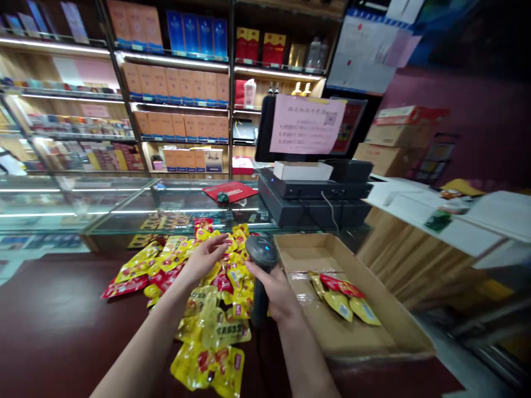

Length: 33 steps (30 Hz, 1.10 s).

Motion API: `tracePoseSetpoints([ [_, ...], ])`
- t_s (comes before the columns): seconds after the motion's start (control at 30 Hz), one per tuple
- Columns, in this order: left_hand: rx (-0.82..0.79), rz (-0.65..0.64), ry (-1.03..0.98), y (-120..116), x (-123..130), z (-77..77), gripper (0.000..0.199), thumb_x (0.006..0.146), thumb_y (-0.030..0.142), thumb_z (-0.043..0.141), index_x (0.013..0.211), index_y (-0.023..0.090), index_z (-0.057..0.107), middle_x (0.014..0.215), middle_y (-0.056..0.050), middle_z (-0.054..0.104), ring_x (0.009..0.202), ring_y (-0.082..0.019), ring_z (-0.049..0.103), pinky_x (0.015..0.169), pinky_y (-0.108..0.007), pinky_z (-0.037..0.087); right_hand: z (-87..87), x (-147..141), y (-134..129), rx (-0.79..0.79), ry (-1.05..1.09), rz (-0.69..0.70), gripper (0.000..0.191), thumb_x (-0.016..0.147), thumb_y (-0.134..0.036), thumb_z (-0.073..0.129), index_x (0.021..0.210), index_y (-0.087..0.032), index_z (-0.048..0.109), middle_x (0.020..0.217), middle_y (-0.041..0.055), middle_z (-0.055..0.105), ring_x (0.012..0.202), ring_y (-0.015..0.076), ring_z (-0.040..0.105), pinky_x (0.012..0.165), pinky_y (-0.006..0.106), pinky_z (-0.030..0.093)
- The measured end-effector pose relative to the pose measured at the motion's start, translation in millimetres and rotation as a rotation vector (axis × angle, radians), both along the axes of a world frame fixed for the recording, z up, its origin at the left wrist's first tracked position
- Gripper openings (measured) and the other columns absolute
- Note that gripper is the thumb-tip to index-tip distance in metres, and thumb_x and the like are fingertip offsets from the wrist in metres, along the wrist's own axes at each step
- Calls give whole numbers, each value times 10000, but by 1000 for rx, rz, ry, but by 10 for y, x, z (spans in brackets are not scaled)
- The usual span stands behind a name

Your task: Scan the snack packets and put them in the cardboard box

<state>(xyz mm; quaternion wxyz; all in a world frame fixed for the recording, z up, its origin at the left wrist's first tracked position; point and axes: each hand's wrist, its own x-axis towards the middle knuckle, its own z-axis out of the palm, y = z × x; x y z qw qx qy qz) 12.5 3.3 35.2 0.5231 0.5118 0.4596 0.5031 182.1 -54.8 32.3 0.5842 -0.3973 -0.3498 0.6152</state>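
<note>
My right hand [276,287] is wrapped around a dark handheld barcode scanner [262,251], whose head shows a small blue light. To its left, my left hand [207,255] reaches over a heap of yellow and red snack packets [174,265], fingers stretched out and holding nothing that I can see. Whether its fingertips touch a packet I cannot tell. Nearest to me lies a yellow packet [209,365] with red pictures on it. Right of the scanner, an open cardboard box [315,337] holds several packets [342,301], yellow, gold and red.
A dark red tabletop [62,320] carries the heap and the box. Behind stand a glass counter [178,199] with a red folder [236,192], and a monitor [265,127] with a pink sheet above a black cash drawer [315,202]. Shelves of boxed goods [178,85] line the wall.
</note>
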Motion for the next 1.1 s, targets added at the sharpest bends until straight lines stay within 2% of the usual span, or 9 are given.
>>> tracePoseSetpoints([
  [0.13,44,230,372,-69,-604,-312,387,722,367,666,1053,166,663,966,-74,701,818,-199,653,714,-274,495,-228,-377,23,-70,-44,93,399,564,-349,798,897,-154,697,894,55,711,846,205,639,762,292,485],
  [0.2,49,279,573,-118,-784,-496,337,757,383,607,1011,168,662,951,-72,702,795,-199,654,704,-281,488,-335,-504,29,-120,-54,122,382,554,-358,801,855,-147,696,828,47,707,776,186,635,714,275,480],
  [0.3,44,243,760,-195,-871,-696,309,783,374,557,1008,181,647,892,-60,706,787,-191,652,705,-271,470,-464,-626,56,-153,-87,119,395,562,-370,793,869,-148,683,804,40,700,748,181,631,716,285,474],
  [0.4,62,249,862,-248,-825,-774,337,786,371,553,1058,184,621,884,-57,701,798,-186,643,705,-260,447,-550,-687,103,-134,-136,83,420,557,-377,790,889,-152,669,839,47,700,794,202,632,755,312,471],
  [0.6,44,210,1018,-247,-726,-804,438,743,378,601,1133,180,616,808,-54,679,772,-195,613,636,-244,375,-605,-759,118,-41,-263,64,333,578,-356,766,824,-156,664,787,14,688,792,187,608,787,307,448],
  [0.77,108,166,1060,-190,-728,-748,231,694,402,633,685,171,626,602,2,570,607,-147,519,550,-230,291,-505,-763,68,-54,-193,107,296,569,-327,775,789,-158,671,764,7,682,757,169,604,769,293,441],
  [0.83,142,156,965,-145,-724,-652,265,673,417,647,612,172,568,572,22,534,584,-131,490,543,-224,290,-409,-719,76,-27,-130,110,297,565,-323,781,792,-159,681,775,14,689,765,168,607,778,290,441],
  [0.97,146,66,627,-6,-657,-418,299,622,421,696,650,173,530,579,50,514,545,-100,467,521,-202,318,-183,-573,131,51,-71,74,307,567,-310,787,823,-165,701,861,31,706,841,172,614,850,295,431],
  [1.1,53,-64,347,167,-512,-318,374,573,432,756,691,188,499,477,98,403,413,-59,390,423,-178,278,-41,-418,119,102,-104,18,321,589,-321,780,860,-169,700,890,40,705,856,179,612,857,312,438],
])
